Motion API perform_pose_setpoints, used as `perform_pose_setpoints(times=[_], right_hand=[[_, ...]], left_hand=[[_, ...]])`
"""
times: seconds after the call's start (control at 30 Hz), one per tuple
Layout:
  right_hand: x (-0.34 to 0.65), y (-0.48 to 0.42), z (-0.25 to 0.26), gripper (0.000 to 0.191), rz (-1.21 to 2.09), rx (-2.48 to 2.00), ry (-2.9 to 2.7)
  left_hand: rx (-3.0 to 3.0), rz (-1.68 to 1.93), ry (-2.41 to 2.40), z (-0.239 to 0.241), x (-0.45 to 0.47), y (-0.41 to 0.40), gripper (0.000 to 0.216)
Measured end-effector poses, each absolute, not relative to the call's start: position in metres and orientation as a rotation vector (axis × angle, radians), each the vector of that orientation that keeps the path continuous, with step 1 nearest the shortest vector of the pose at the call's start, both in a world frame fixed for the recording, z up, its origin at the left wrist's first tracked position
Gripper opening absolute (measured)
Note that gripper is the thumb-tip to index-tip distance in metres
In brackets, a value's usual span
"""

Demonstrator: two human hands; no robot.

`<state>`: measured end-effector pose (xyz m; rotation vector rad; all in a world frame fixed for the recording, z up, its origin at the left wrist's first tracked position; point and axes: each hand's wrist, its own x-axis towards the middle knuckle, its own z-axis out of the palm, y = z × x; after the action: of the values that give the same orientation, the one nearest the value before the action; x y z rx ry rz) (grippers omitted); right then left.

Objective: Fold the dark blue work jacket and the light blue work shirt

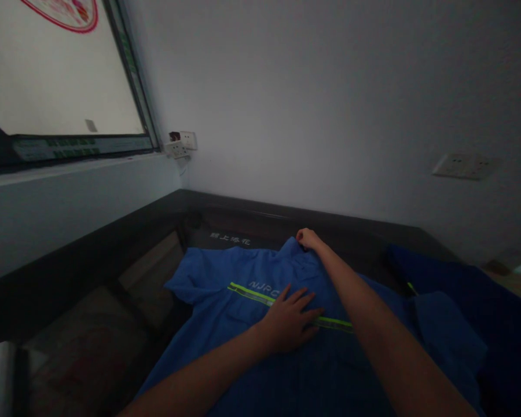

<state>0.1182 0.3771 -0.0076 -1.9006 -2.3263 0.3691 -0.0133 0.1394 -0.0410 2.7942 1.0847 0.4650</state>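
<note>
A blue work shirt (pixel 226 278) with a yellow-green reflective stripe and white letters lies spread on a dark surface in front of me. My left hand (pixel 289 318) rests flat on its chest, fingers spread over the stripe. My right hand (pixel 308 238) reaches further out and pinches the shirt's collar at the far edge, fingers closed on the cloth.
More dark blue fabric (pixel 460 295) lies heaped to the right. A dark raised ledge (pixel 113 231) borders the surface at left and back. A window (pixel 56 75) is upper left, with wall sockets (pixel 180 145) beside it and another socket (pixel 464 166) on the right wall.
</note>
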Motion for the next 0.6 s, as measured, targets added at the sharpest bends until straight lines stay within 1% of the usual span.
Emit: perform_pose_setpoints(times=[0.07,0.2,0.4,0.5,0.6], right_hand=[[0.118,0.385,-0.011,0.017,0.373,-1.909,-2.270],[0.119,0.393,-0.018,0.018,0.266,-1.895,-2.126],[0.117,0.380,-0.032,0.021,0.232,-1.782,-2.068],[0.115,0.370,-0.023,0.023,0.201,-1.684,-2.056],[0.112,0.357,-0.009,0.028,0.159,-1.560,-2.041]], left_hand=[[2.802,0.465,1.099,-0.040,-0.013,0.138,0.046],[2.803,0.451,1.110,-0.039,-0.013,0.137,0.047],[2.765,0.449,1.097,-0.040,-0.015,0.137,0.046],[2.741,0.468,1.087,-0.040,-0.013,0.137,0.046],[2.684,0.524,1.126,-0.030,-0.010,0.142,0.043]])
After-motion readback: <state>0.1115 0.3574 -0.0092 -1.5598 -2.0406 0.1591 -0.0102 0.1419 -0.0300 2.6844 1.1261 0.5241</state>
